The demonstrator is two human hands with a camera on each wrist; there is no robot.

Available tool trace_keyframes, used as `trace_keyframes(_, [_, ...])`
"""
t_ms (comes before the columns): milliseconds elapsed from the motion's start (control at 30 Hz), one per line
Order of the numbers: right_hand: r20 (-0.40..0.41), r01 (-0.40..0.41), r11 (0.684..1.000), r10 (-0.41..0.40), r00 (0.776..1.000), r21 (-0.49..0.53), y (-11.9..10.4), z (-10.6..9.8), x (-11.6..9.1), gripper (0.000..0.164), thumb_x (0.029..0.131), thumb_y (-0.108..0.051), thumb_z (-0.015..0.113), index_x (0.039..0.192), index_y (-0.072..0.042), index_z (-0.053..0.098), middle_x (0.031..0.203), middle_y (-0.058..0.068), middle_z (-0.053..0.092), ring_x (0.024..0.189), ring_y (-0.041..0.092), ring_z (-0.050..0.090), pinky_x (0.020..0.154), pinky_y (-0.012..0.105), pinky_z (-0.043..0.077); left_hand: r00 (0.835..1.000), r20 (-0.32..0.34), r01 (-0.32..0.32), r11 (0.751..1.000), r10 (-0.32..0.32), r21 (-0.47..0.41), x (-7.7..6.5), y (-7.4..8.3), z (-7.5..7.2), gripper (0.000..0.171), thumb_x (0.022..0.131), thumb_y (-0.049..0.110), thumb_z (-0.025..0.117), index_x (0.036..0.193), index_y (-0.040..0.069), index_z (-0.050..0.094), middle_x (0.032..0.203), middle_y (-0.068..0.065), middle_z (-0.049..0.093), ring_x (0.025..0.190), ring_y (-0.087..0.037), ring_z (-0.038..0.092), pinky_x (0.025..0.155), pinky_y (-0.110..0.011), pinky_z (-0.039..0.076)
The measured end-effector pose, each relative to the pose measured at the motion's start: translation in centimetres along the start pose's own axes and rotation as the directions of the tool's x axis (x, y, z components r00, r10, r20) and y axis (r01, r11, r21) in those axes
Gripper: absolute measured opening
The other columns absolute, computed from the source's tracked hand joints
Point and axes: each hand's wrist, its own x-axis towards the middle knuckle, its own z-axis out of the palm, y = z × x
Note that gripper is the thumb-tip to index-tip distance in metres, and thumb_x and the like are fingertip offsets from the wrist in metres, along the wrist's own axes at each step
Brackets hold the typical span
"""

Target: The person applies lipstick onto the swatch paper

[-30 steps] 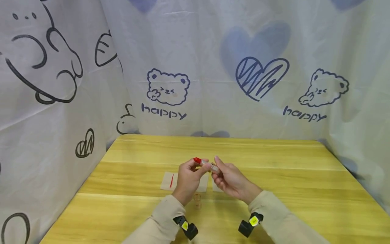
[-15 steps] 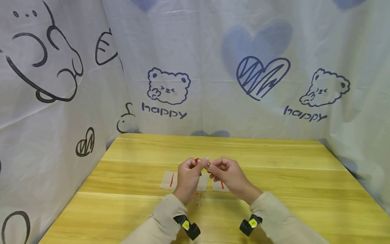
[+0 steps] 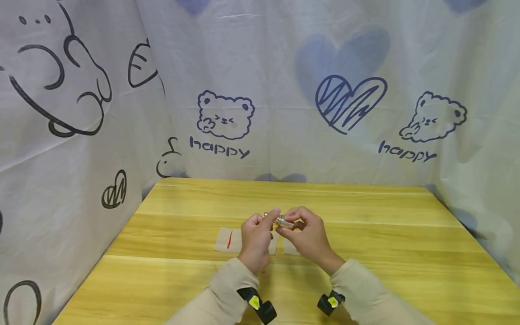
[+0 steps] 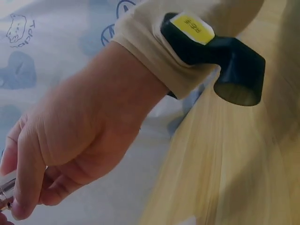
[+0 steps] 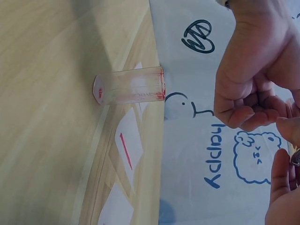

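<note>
Both hands meet over the table around a small silvery lipstick (image 3: 284,221). My left hand (image 3: 256,239) pinches its upper end between thumb and fingers. At the other end, the thumb and fingertips of my right hand (image 3: 310,232) grip the base. No red tip shows now. Part of the lipstick tube (image 4: 7,185) appears at the edge of the left wrist view. A clear cylindrical cap (image 5: 129,86) with red smears stands upright on the table in the right wrist view; in the head view the left wrist mostly hides it.
Beneath the hands, white paper slips lie in a row on the wooden table (image 3: 183,280). The left slip (image 3: 221,241) bears a red stroke, and the right slip (image 3: 289,247) is partly covered by the right hand. A printed cloth (image 3: 276,149) hangs behind the table.
The red lipstick tip, visible at the left hand earlier, no longer shows. My right fingers have shifted and turned on the base; the left hand has moved slightly right.
</note>
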Motion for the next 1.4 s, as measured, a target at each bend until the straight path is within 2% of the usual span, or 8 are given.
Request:
trace_keyframes(200, [0.011, -0.048, 0.999, 0.048, 0.999, 0.011, 0.0, -0.2, 0.0, 0.023, 0.076, 0.008, 0.078, 0.084, -0.001, 0.058, 0.096, 0.015, 0.06, 0.063, 0.015, 0.062, 0.038, 0.024, 0.044, 0.999, 0.052, 0.015, 0.999, -0.018, 0.052, -0.1, 0.2, -0.3, 0.047, 0.083, 0.033, 0.079, 0.06, 0.013, 0.043, 0.069, 0.001, 0.048, 0.06, -0.014, 0.042, 0.054, -0.026, 0.036])
trace_keyframes(300, [0.017, -0.072, 0.997, 0.072, 0.997, 0.003, 0.1, -0.5, 0.0, 0.022, 0.076, 0.006, 0.079, 0.085, 0.0, 0.06, 0.097, 0.015, 0.06, 0.068, 0.015, 0.063, 0.045, 0.025, 0.05, 0.989, 0.146, 0.016, 0.996, -0.028, 0.082, 0.1, 0.1, -0.9, 0.045, 0.085, 0.036, 0.076, 0.064, 0.012, 0.044, 0.074, -0.001, 0.05, 0.064, -0.014, 0.046, 0.055, -0.026, 0.039])
trace_keyframes(433, [0.035, -0.073, 0.997, 0.073, 0.997, -0.011, 0.4, -1.1, 0.1, 0.021, 0.077, 0.005, 0.079, 0.088, 0.001, 0.061, 0.097, 0.015, 0.062, 0.08, 0.015, 0.064, 0.064, 0.027, 0.056, 0.955, 0.296, -0.017, 0.988, -0.03, 0.155, 0.5, -0.1, -2.0, 0.034, 0.09, 0.034, 0.07, 0.077, 0.008, 0.053, 0.083, -0.002, 0.056, 0.072, -0.015, 0.052, 0.059, -0.025, 0.044])
trace_keyframes(567, [0.075, -0.1, 0.995, 0.101, 0.992, -0.021, 0.5, -1.8, 0.0, 0.022, 0.078, 0.003, 0.078, 0.092, 0.001, 0.061, 0.095, 0.015, 0.062, 0.078, 0.015, 0.063, 0.065, 0.027, 0.056, 0.913, 0.405, -0.053, 0.972, -0.046, 0.228, 1.0, -0.3, -3.0, 0.03, 0.093, 0.031, 0.068, 0.094, 0.002, 0.059, 0.088, -0.006, 0.06, 0.077, -0.017, 0.056, 0.064, -0.027, 0.049])
trace_keyframes(800, [0.096, -0.205, 0.977, 0.21, 0.973, -0.053, 0.9, -2.8, -0.4, 0.025, 0.08, -0.006, 0.08, 0.097, 0.0, 0.062, 0.093, 0.014, 0.064, 0.079, 0.02, 0.064, 0.065, 0.029, 0.056, 0.877, 0.473, -0.077, 0.948, -0.083, 0.308, 1.5, -0.7, -4.7, 0.026, 0.092, 0.025, 0.069, 0.096, 0.002, 0.06, 0.085, -0.004, 0.06, 0.079, -0.018, 0.057, 0.068, -0.03, 0.05])
trace_keyframes(1000, [0.08, -0.277, 0.96, 0.28, 0.957, -0.041, 1.8, -3.4, -1.0, 0.027, 0.082, -0.007, 0.078, 0.101, 0.002, 0.062, 0.092, 0.012, 0.066, 0.076, 0.017, 0.064, 0.061, 0.027, 0.053, 0.835, 0.536, -0.127, 0.904, -0.125, 0.408, 1.9, -1.3, -6.5, 0.02, 0.093, 0.018, 0.068, 0.098, 0.0, 0.062, 0.093, -0.005, 0.063, 0.085, -0.02, 0.059, 0.073, -0.038, 0.055])
trace_keyframes(1233, [0.082, -0.331, 0.943, 0.327, 0.941, 0.032, 2.3, -3.7, -1.4, 0.026, 0.088, -0.005, 0.072, 0.105, 0.009, 0.057, 0.091, 0.014, 0.067, 0.073, 0.017, 0.064, 0.062, 0.03, 0.055, 0.875, 0.482, -0.193, 0.873, -0.054, 0.449, 2.1, -1.8, -7.8, 0.017, 0.09, 0.015, 0.071, 0.093, 0.001, 0.063, 0.089, -0.003, 0.064, 0.083, -0.027, 0.063, 0.071, -0.042, 0.054])
trace_keyframes(1400, [0.071, -0.36, 0.932, 0.356, 0.932, 0.041, 2.4, -3.9, -1.5, 0.027, 0.089, -0.006, 0.071, 0.106, 0.009, 0.056, 0.09, 0.014, 0.067, 0.073, 0.019, 0.063, 0.061, 0.028, 0.054, 0.869, 0.491, -0.196, 0.865, -0.065, 0.462, 2.2, -1.8, -7.8, 0.016, 0.089, 0.015, 0.072, 0.093, 0.002, 0.063, 0.091, -0.005, 0.063, 0.08, -0.022, 0.061, 0.071, -0.042, 0.054])
